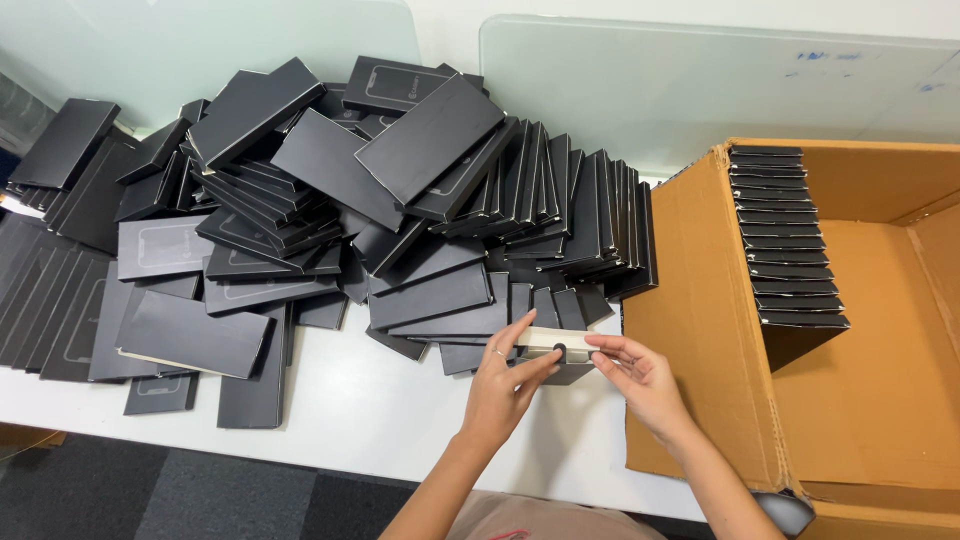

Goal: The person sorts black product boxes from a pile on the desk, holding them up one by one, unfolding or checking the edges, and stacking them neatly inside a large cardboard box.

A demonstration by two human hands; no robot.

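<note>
My left hand [503,385] and my right hand [640,375] together hold one slim black box [556,350] edge-up near the table's front, its pale end face with a small dark round spot turned toward me. Fingers of both hands pinch that end from either side. A ring sits on a left finger. Behind the held box lies a big heap of identical flat black boxes [400,190], some stacked flat, others standing in leaning rows.
An open cardboard carton [700,300] stands at the right on the white table [370,410], with a row of black boxes [790,240] packed upright along its left inner wall. More black boxes [60,290] lie at the far left. Frosted glass panels rise behind.
</note>
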